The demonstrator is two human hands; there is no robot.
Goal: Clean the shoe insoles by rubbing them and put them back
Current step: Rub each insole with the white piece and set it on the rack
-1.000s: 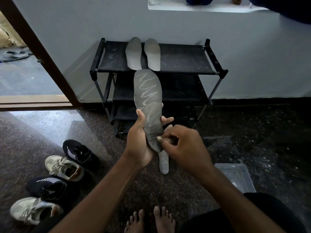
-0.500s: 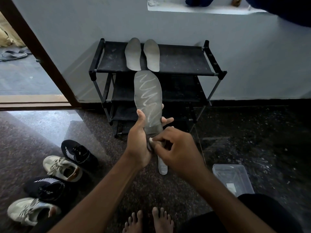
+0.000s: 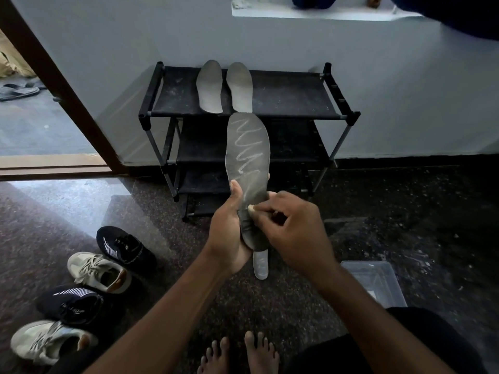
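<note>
My left hand (image 3: 228,233) grips a dark grey insole (image 3: 247,155) by its heel half and holds it upright; a pale zigzag streak runs down its face. My right hand (image 3: 293,229) pinches a small pale lump (image 3: 251,208) against the insole's left edge, near my left thumb. Two more grey insoles (image 3: 210,86) (image 3: 239,86) lie side by side on the top shelf of the black shoe rack (image 3: 297,95). Another light insole (image 3: 260,265) lies on the floor below my hands, partly hidden.
Several shoes stand on the floor at left: black ones (image 3: 124,247) (image 3: 77,306) and beige ones (image 3: 98,271) (image 3: 44,341). A clear plastic box (image 3: 375,282) sits at right. An open doorway (image 3: 40,125) is at far left, and my bare feet (image 3: 237,354) are at the bottom.
My right hand has moved the pale lump leftward across the insole to its left edge and slightly up. The left hand keeps the same grip.
</note>
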